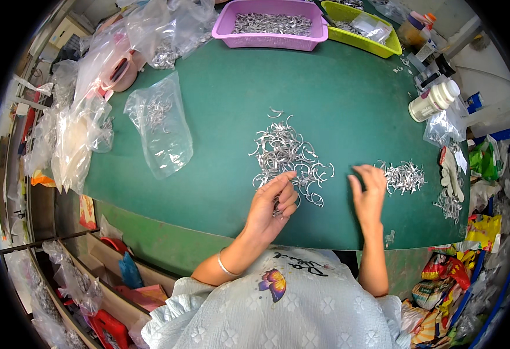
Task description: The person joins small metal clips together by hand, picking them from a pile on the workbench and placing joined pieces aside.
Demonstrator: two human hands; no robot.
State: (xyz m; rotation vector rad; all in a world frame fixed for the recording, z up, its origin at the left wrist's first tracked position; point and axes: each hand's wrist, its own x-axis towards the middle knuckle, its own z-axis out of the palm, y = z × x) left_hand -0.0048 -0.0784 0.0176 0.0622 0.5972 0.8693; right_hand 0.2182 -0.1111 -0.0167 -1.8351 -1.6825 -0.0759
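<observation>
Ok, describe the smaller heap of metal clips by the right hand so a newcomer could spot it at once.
Start at the green table and find the big loose pile of silver clips in its middle. Move right, past the right hand, to the smaller heap of clips touching its fingertips. Unlike the sprawling middle pile, it is compact, with clips bunched tightly.

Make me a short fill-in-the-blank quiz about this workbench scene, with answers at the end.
1. The left hand picks at a pile of curved metal clips on a ____ mat.
2. The purple basket stands beside a ____ basket.
3. The right hand rests next to the ____ of the two clip piles.

Answers: green; yellow-green; smaller
</observation>
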